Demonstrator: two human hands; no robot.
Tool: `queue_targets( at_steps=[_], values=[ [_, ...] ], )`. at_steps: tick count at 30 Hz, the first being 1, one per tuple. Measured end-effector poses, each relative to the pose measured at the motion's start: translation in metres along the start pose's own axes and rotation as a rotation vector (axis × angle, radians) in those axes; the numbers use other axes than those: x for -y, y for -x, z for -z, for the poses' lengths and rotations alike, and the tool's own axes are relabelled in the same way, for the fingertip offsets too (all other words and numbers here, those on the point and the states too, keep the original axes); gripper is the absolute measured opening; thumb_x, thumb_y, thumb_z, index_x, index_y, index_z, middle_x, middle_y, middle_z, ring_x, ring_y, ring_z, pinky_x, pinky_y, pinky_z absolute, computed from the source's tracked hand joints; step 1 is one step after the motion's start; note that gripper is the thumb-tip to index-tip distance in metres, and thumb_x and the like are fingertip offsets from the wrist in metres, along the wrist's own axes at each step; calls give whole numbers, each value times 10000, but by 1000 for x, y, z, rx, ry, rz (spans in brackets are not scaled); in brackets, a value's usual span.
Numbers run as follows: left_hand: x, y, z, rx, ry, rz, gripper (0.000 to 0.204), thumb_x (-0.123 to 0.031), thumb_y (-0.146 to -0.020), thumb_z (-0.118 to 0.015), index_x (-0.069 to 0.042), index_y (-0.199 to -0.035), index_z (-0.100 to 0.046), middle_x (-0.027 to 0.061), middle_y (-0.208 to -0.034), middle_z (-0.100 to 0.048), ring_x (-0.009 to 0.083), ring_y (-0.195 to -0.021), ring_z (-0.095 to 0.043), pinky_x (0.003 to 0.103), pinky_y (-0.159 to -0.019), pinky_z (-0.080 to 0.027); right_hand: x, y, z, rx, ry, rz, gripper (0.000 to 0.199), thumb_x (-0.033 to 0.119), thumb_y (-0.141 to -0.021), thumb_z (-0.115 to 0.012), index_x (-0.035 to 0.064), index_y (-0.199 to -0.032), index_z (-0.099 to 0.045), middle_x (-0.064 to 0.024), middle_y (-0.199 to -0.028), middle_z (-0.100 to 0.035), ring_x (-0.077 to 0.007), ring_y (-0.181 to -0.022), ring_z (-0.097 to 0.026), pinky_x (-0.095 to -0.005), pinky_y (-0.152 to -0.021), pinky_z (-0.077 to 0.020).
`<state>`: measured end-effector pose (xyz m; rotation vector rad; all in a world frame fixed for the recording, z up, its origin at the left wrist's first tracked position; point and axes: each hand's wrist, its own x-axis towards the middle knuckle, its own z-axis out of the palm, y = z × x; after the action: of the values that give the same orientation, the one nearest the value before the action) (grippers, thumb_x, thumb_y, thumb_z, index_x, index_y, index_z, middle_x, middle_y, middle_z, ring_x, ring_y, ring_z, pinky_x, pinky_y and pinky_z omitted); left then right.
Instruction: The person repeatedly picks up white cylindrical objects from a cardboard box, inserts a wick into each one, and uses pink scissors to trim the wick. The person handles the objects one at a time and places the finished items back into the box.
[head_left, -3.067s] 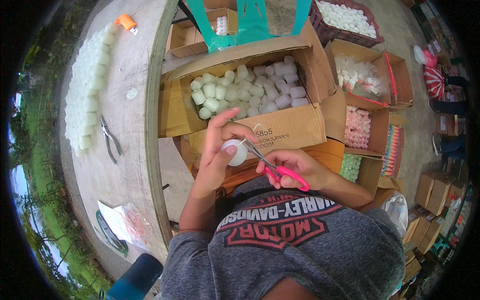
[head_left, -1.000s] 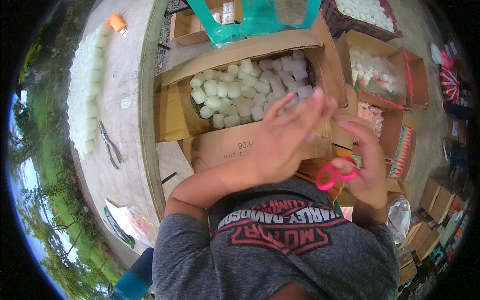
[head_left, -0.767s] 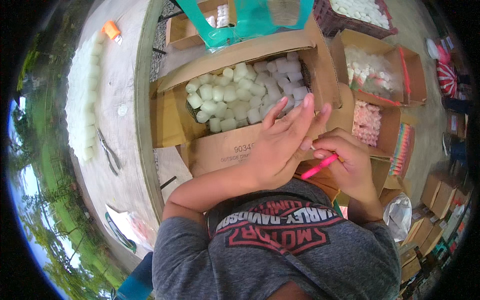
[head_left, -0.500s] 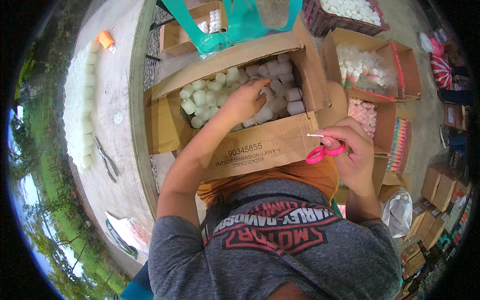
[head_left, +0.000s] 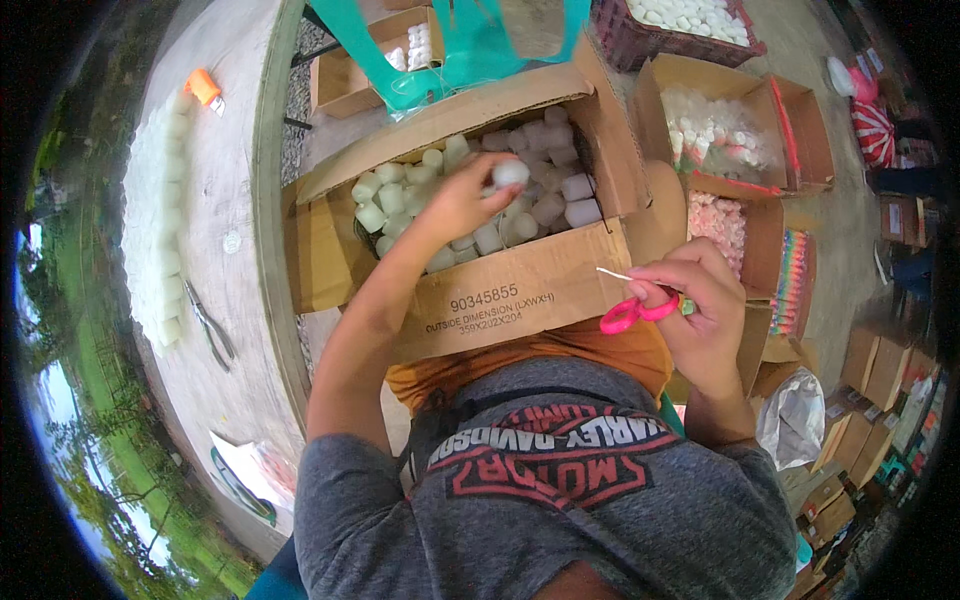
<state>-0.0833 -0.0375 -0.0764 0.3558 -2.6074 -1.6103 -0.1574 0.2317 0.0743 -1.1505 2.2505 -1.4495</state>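
Note:
My left hand (head_left: pixel 462 207) reaches over an open cardboard box (head_left: pixel 545 290) and pinches a white, rounded cylindrical piece (head_left: pixel 511 174) between thumb and fingers. Many similar translucent white pieces (head_left: pixel 398 199) fill the box beneath it. To the right of the box, my right hand (head_left: pixel 703 305) is closed around scissors with pink finger loops (head_left: pixel 637 313); the blades are mostly hidden by the palm. A thin white strip (head_left: pixel 613 273) sticks out to the left from between its thumb and finger.
On the concrete ledge at left lie an orange cutter (head_left: pixel 203 88), pliers (head_left: pixel 208 325) and rows of white pieces (head_left: pixel 155 225). A teal chair (head_left: pixel 400 85) stands beyond the box. Boxes of bagged pieces (head_left: pixel 722 140) and pink pieces (head_left: pixel 716 233) stand at right.
My left hand has lifted a white piece out from among the others and drawn slightly back to the left. The right hand has shifted slightly, still with the scissors and strip.

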Motion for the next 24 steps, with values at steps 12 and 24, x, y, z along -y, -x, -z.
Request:
queue_targets(
  at_steps=[12,24],
  values=[
    [-109,137,0,-157,1285,-91,583,-396,-767,-728,-62,-1175,-480,123,-1102,-489,247,-899,-594,350,-628,-554,43,-5,-51,158,-234,381,180,7,-763,-700,10,-909,-593,-165,-986,-647,-270,-900,-660,-325,-781,-548],
    [-115,160,-2,-251,984,-167,556,-268,-669,-817,-62,-1110,-549,109,-1143,-505,221,-1108,-496,345,-916,-427,64,14,-50,129,-189,352,205,34,-724,-730,22,-886,-604,-122,-931,-661,-233,-811,-670,-297,-678,-549]
  ],
)
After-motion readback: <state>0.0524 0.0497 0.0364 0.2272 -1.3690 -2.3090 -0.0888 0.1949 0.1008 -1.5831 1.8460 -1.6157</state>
